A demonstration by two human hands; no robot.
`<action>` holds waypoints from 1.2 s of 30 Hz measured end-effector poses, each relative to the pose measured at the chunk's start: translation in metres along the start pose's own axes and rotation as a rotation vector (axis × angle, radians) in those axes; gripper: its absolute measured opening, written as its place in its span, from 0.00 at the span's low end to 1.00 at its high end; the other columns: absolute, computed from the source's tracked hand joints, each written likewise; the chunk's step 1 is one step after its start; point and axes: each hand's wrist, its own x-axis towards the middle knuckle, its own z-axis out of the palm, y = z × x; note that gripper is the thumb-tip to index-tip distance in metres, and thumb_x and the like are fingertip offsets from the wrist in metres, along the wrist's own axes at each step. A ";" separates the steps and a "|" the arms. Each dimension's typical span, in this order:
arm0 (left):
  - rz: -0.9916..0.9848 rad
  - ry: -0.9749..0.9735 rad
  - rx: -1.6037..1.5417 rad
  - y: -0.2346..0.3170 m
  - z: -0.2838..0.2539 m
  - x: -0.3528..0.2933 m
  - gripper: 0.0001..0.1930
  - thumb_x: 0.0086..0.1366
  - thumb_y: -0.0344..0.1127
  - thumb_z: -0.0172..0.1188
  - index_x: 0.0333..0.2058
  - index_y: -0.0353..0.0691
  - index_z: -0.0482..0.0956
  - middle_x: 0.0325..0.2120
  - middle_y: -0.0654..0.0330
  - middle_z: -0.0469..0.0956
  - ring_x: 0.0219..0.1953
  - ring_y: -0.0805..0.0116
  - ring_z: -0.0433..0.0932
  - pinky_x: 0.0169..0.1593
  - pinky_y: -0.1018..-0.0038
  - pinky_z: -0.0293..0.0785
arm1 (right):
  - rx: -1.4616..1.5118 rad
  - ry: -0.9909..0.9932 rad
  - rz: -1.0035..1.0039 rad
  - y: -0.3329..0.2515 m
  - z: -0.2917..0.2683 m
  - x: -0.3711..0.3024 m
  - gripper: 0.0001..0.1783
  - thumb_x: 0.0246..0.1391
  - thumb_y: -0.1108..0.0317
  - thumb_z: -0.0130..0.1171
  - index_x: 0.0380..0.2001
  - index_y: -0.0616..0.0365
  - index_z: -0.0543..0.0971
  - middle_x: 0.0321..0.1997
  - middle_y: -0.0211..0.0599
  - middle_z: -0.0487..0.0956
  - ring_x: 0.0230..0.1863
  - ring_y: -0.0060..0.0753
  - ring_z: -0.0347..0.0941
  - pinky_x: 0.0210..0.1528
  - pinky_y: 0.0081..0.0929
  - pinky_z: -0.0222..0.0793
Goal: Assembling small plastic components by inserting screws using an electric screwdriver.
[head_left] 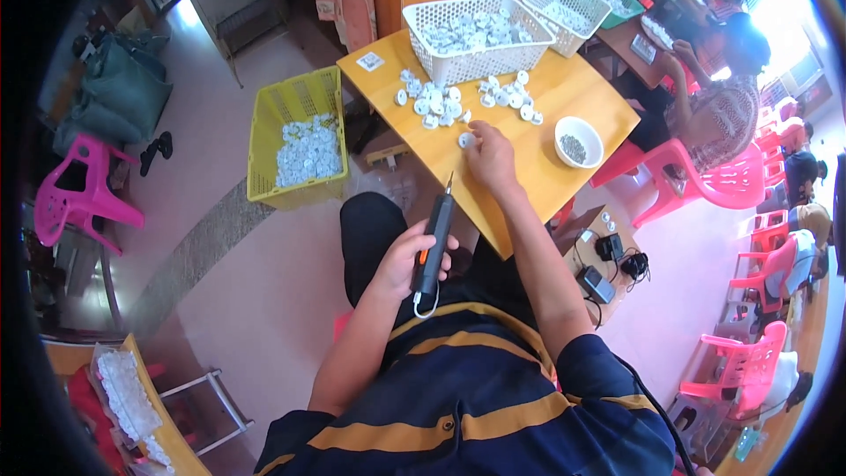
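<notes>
Black electric screwdriver (440, 214) in the left hand (411, 256), fingers wrapped round the body, bit pointing up and away from the wearer. Tip stands near the worktop (577, 79) edge, apart from any piece. Right hand (493, 161): fingertips closed on one white piece (465, 139), low over or on the wooden surface; which of the two cannot be told, and the thumb is mostly hidden.

Stock noted. Two loose clusters of white parts, a left cluster (430, 104) and a right cluster (515, 100), lie between the right hand and a white basket (476, 65) holding many similar parts. Bowl (596, 158) to the right contains small metal screws (573, 149), amply supplied. Yellow crate (298, 197) on the floor, left of the worktop, carries a broad heap of white parts (307, 152).

Progress, as judged: work is under way, one piece in hand, no screw being driven at this moment. Plenty appears left, given the clusters and the screws. Which container holds finished parts and which holds unfinished ones is not certain; details are too small to count completed pieces.
</notes>
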 end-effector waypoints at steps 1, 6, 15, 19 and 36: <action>0.015 -0.005 0.003 0.000 -0.002 -0.003 0.22 0.68 0.35 0.52 0.59 0.36 0.66 0.41 0.52 0.79 0.31 0.66 0.82 0.32 0.69 0.84 | 0.049 0.037 -0.004 -0.010 0.005 0.003 0.21 0.52 0.72 0.62 0.52 0.56 0.78 0.45 0.55 0.81 0.42 0.53 0.81 0.46 0.44 0.77; 0.013 0.031 -0.005 -0.002 -0.006 -0.003 0.21 0.68 0.34 0.52 0.58 0.36 0.67 0.41 0.52 0.80 0.31 0.65 0.82 0.32 0.69 0.83 | 0.135 0.052 -0.036 -0.017 -0.011 0.007 0.24 0.54 0.75 0.61 0.56 0.56 0.76 0.51 0.51 0.79 0.45 0.48 0.81 0.48 0.41 0.78; -0.010 0.058 0.024 -0.002 -0.005 -0.005 0.22 0.68 0.34 0.53 0.59 0.37 0.67 0.41 0.53 0.80 0.32 0.67 0.82 0.33 0.70 0.84 | -0.204 0.061 0.050 0.033 -0.125 0.030 0.09 0.53 0.67 0.63 0.38 0.55 0.86 0.34 0.46 0.85 0.36 0.47 0.83 0.41 0.39 0.79; -0.020 0.073 0.043 -0.002 -0.004 -0.004 0.23 0.68 0.34 0.53 0.60 0.38 0.67 0.41 0.53 0.80 0.32 0.67 0.82 0.33 0.70 0.84 | -0.565 -0.058 0.199 0.073 -0.151 0.037 0.11 0.50 0.62 0.65 0.34 0.54 0.87 0.31 0.46 0.85 0.35 0.48 0.83 0.42 0.38 0.78; -0.027 0.065 0.074 -0.006 -0.001 -0.004 0.23 0.68 0.35 0.55 0.60 0.38 0.67 0.41 0.55 0.81 0.32 0.68 0.82 0.33 0.71 0.84 | -0.631 -0.230 0.229 0.123 -0.152 0.041 0.12 0.52 0.60 0.61 0.34 0.54 0.86 0.36 0.49 0.85 0.41 0.53 0.82 0.47 0.46 0.78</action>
